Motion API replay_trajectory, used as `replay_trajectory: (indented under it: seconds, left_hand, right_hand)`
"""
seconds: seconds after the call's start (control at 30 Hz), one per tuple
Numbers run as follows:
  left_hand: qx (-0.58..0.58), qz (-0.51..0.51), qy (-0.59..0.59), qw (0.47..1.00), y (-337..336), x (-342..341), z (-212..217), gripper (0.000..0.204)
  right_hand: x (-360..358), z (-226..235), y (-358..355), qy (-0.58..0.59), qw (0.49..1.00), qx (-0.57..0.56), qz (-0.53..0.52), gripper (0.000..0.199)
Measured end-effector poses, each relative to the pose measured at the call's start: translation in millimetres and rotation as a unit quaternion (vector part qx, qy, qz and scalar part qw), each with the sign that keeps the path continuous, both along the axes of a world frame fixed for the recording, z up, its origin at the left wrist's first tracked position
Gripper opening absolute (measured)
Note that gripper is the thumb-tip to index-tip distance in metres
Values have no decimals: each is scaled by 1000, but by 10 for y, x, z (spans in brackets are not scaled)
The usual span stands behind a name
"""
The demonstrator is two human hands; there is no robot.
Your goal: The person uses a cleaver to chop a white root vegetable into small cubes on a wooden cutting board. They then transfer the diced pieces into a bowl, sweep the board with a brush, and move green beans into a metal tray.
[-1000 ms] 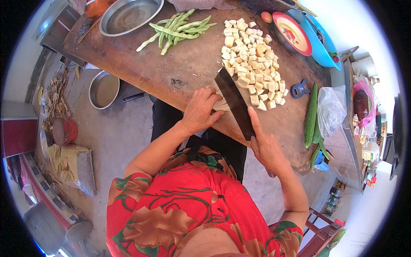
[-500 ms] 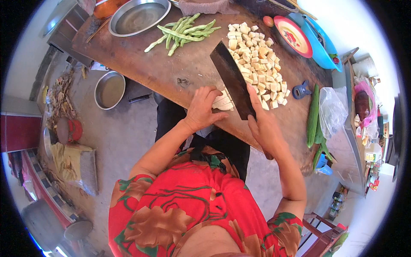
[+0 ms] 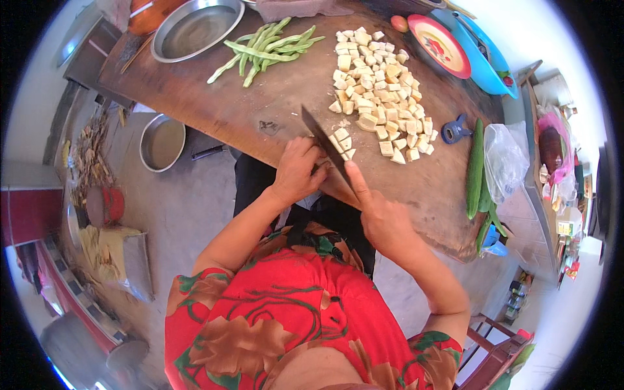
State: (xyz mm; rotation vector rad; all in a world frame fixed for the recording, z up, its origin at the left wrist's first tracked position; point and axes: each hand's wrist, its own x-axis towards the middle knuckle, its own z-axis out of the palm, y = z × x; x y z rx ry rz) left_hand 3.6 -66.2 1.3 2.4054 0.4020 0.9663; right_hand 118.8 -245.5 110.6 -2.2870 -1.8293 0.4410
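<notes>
My right hand point(image 3: 385, 221) grips a dark, broad-bladed cleaver point(image 3: 323, 140), its edge down at the wooden table. Close against the blade's left side, my left hand point(image 3: 300, 170) has its fingers curled together; whatever lies under the fingertips is hidden. Just right of the blade sit several freshly cut pale pieces point(image 3: 341, 139). Beyond them spreads a large heap of pale yellow vegetable cubes point(image 3: 383, 88), apart from both hands.
Green beans point(image 3: 265, 49) lie near a metal basin point(image 3: 197, 31) on the table point(image 3: 214, 107). Toward the right are a red-rimmed plate point(image 3: 439, 45), a blue basin point(image 3: 489, 77), a dark blue peeler-like tool point(image 3: 455, 130), cucumbers point(image 3: 476, 169) and a plastic bag point(image 3: 506, 159). Another basin point(image 3: 162, 143) stands lower left.
The cleaver has turned from flat-side tilted beside the heap to edge-down and moved left beside my left hand. My left fingers have drawn in, and cut pieces now show right of the blade.
</notes>
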Motion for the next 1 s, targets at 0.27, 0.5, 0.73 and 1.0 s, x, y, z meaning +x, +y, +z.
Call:
replay_trajectory:
  seconds: [0.27, 0.5, 0.73, 1.0]
  left_hand:
    - [25, 15, -11, 1000, -43, 51, 103, 19]
    - [33, 10, 9, 999, 6, 60, 58, 32]
    - [77, 22, 140, 987, -115, 232, 175, 83]
    - [116, -17, 108, 987, -24, 841, 44, 89]
  right_hand:
    - [154, -139, 347, 54, 998, 22, -16, 87]
    - [413, -116, 252, 527, 807, 140, -225, 88]
    - [591, -112, -416, 597, 644, 356, -319, 85]
    - [670, -613, -1218, 630, 541, 402, -386, 86]
